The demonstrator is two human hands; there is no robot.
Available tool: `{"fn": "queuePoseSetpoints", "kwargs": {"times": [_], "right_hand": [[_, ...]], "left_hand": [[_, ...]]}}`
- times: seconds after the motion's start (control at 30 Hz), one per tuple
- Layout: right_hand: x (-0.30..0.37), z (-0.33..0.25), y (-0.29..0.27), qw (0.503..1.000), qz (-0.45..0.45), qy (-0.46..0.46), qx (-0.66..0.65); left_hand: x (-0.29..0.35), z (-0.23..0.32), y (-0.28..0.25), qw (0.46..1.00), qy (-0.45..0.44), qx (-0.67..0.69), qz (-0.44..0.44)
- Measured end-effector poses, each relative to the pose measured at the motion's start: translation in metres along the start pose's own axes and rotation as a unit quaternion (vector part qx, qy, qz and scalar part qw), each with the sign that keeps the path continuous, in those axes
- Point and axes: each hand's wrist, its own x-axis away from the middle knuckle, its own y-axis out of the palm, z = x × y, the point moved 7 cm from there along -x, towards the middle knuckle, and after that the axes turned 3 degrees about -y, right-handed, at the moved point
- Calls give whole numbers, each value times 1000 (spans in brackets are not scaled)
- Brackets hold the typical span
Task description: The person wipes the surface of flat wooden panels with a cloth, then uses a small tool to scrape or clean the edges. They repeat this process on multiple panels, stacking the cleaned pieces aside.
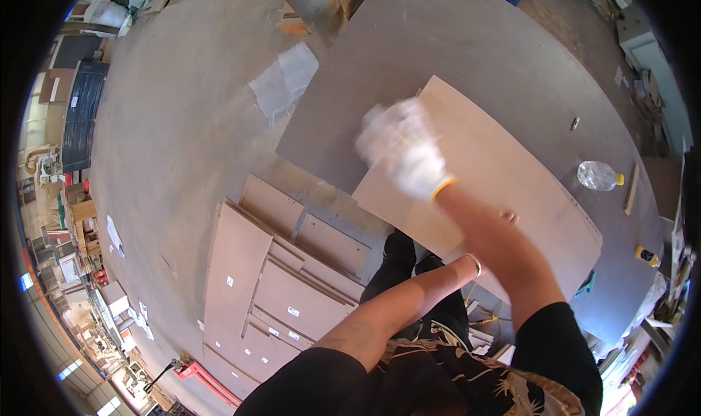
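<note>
Right arm (507,244) crosses board (489,149), grey surface (431,29) beyond edges

Beneath both hands, a tan flat rectangular board (511,160) lies on the broad grey-brown flat surface (409,36). The white-gloved right hand (403,144) is over the board's left edge; the bare left hand (510,217), mostly hidden under the right forearm, is over its nearer part. Right of the hands, on the surface: a clear plastic bottle with yellow cap (599,176), lying beyond the board; a narrow wooden strip (631,189), just right of that bottle; a small yellow-capped bottle (647,256), nearer the wearer. Left of the hands: stacked brown flat panels (299,292). Ahead-left of the right hand, a translucent plastic sheet (285,80) lies on the grey floor (175,124).
</note>
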Motion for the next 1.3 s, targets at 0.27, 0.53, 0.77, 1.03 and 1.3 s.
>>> {"fn": "queuePoseSetpoints", "kwargs": {"times": [0.27, 0.53, 0.77, 1.03, 1.3], "right_hand": [[206, -43, 0, 996, -28, -78, 28], [668, -40, -30, 909, -24, 403, 100], [533, -54, -9, 807, 327, 491, 39], [644, -33, -60, 773, 271, 567, 83], [787, 4, -27, 522, 656, 545, -14]], "left_hand": [[202, 44, 24, 955, 150, -37, -252], [188, -51, -107, 993, -20, -102, 52], [92, -24, -7, 953, 27, -269, -138], [76, -27, 8, 894, -36, -430, -123], [63, -11, 15, 862, -65, -487, -128]]}}
